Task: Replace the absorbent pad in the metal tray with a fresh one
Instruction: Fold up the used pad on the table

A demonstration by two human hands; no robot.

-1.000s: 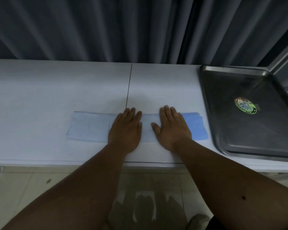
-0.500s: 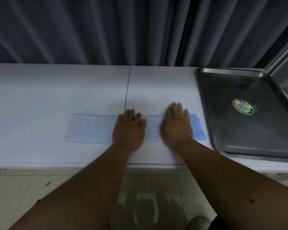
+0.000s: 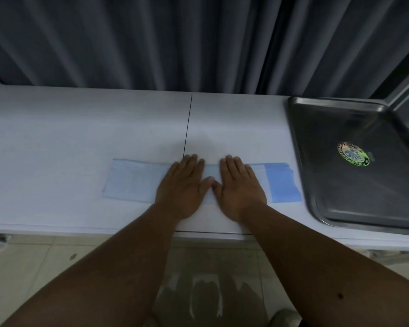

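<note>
A folded blue absorbent pad [image 3: 132,181] lies as a long strip on the white table [image 3: 80,128], its right end a deeper blue. My left hand [image 3: 183,182] and my right hand [image 3: 240,185] press flat on the pad's middle, side by side, fingers straight, thumbs almost touching. The metal tray [image 3: 316,161] sits to the right of the pad with nothing in it but a round green sticker [image 3: 353,153].
Grey curtains [image 3: 175,43] hang behind the table. A thin seam [image 3: 188,123] runs across the tabletop toward my left hand. The table's front edge lies just under my wrists, with tiled floor [image 3: 33,256] below.
My right hand slid left along the pad toward my left hand, uncovering more of the pad's darker right end. My left hand stayed in place.
</note>
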